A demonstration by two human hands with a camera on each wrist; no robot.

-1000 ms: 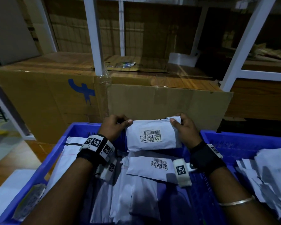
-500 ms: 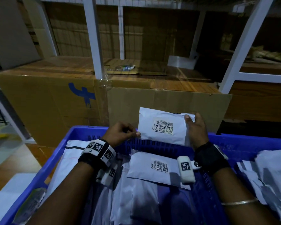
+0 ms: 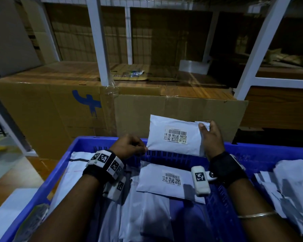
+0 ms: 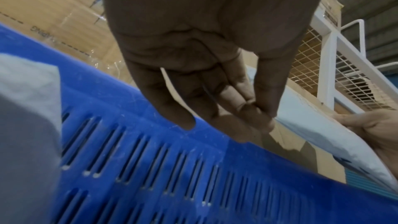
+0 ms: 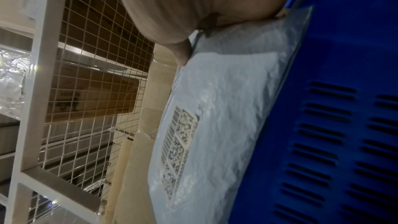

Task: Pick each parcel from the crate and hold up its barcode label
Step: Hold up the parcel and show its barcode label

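Right hand (image 3: 212, 138) pinches white poly parcel (image 3: 175, 135) at 3 o'clock, left hand (image 3: 129, 147) pinching its corner; thumb may cover barcode label (image 3: 176, 136).

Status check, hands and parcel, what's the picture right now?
Right hand grips raised parcel by its right edge. Left hand pinches its lower-left corner. Barcode label faces the head camera, unobstructed, above crate.

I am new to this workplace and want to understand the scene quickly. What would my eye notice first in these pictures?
First, the white parcel held upright above the far rim of the blue crate, its barcode label facing the camera; the right hand grips its right edge and the left hand pinches its lower left corner. Below it, inside the crate, a second labelled parcel lies flat.
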